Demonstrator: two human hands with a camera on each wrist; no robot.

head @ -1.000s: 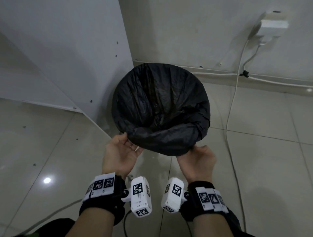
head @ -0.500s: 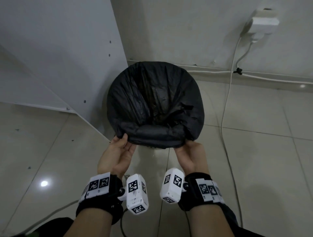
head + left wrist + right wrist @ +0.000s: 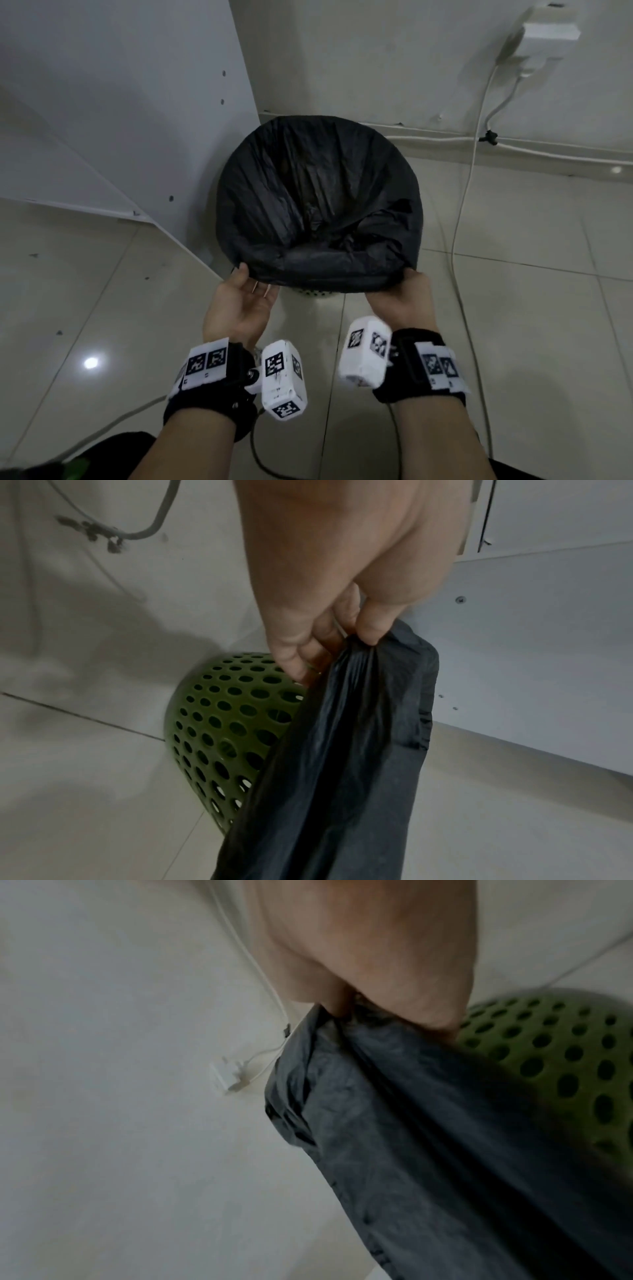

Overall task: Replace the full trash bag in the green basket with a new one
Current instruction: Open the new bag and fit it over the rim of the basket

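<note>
A black trash bag (image 3: 318, 205) lines the green perforated basket (image 3: 219, 723), which stands on the floor in a corner; only a sliver of the basket (image 3: 313, 293) shows under the bag in the head view. My left hand (image 3: 245, 291) pinches the bag's near rim at its left end, thumb on top (image 3: 371, 631). My right hand (image 3: 400, 291) grips the same rim at its right end, fingers curled into the plastic (image 3: 342, 1010). The bag's edge (image 3: 428, 1123) hangs folded down over the basket's side (image 3: 565, 1056). The bag's mouth is open and its inside looks dark.
A white cabinet panel (image 3: 137, 120) stands close on the basket's left. The wall behind carries a white power adapter (image 3: 544, 31) with a cable (image 3: 462, 205) running down across the tiled floor on the right. Another cable (image 3: 260, 459) trails near my arms.
Both hands have spread apart along the near rim and drawn it outward and down over the basket's edge. The slack fold of bag between them has flattened.
</note>
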